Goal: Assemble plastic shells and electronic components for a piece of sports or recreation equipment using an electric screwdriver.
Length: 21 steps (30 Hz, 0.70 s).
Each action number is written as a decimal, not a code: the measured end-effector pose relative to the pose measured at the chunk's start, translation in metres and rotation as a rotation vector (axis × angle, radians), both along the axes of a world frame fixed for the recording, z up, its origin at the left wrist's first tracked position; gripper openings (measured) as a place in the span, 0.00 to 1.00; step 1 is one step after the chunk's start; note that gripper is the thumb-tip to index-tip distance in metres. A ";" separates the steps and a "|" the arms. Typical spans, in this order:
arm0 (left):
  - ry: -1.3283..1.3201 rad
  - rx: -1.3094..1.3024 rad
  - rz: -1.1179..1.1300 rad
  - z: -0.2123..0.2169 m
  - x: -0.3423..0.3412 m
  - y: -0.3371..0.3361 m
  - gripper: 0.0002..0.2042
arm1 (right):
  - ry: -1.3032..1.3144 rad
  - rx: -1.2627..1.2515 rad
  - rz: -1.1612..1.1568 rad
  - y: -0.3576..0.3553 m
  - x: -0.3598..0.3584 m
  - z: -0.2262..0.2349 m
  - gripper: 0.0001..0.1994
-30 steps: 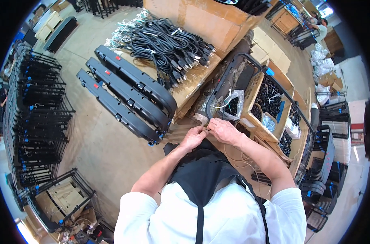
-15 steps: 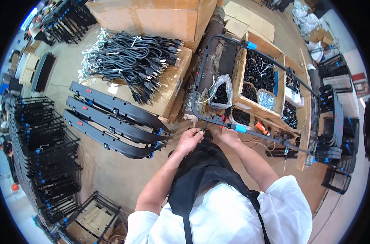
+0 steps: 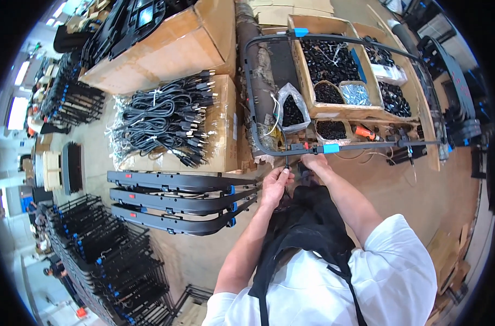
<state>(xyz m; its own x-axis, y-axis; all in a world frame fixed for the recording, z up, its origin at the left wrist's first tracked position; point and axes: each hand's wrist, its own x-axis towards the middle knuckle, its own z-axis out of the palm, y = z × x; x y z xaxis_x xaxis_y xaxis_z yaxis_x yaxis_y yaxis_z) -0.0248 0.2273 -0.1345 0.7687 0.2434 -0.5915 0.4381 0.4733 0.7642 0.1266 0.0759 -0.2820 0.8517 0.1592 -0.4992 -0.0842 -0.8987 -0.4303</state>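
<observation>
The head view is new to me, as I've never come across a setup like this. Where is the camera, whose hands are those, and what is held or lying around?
There is no machine here: a person wears a camera on their head, and it looks down past their own chest and arms. Its fisheye lens bends straight edges near the rim.

The left hand pinches a thin dark piece just below a black tubular frame. The right hand is at the frame's near bar, by some blue tape; whether it grips anything is hidden.

Beyond that bar, a divided wooden crate holds small black and silvery parts. To the left, bundled black cables lie on a cardboard box.
</observation>
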 end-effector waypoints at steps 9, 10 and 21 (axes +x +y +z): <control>-0.060 -0.105 0.048 0.009 0.015 -0.011 0.13 | 0.250 0.233 0.177 -0.062 -0.081 0.192 0.22; -0.086 -0.113 0.041 0.009 0.016 -0.011 0.13 | 0.324 0.166 0.212 -0.058 -0.080 0.205 0.31; -0.025 0.089 0.010 0.016 0.021 -0.019 0.12 | 0.234 0.269 0.392 -0.044 -0.078 0.223 0.41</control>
<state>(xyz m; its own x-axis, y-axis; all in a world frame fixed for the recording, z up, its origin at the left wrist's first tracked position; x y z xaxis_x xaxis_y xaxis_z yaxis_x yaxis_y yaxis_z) -0.0038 0.2081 -0.1186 0.7805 0.3021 -0.5474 0.4135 0.4072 0.8144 0.0488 0.0320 -0.0589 0.5735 0.5916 -0.5666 0.1145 -0.7427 -0.6597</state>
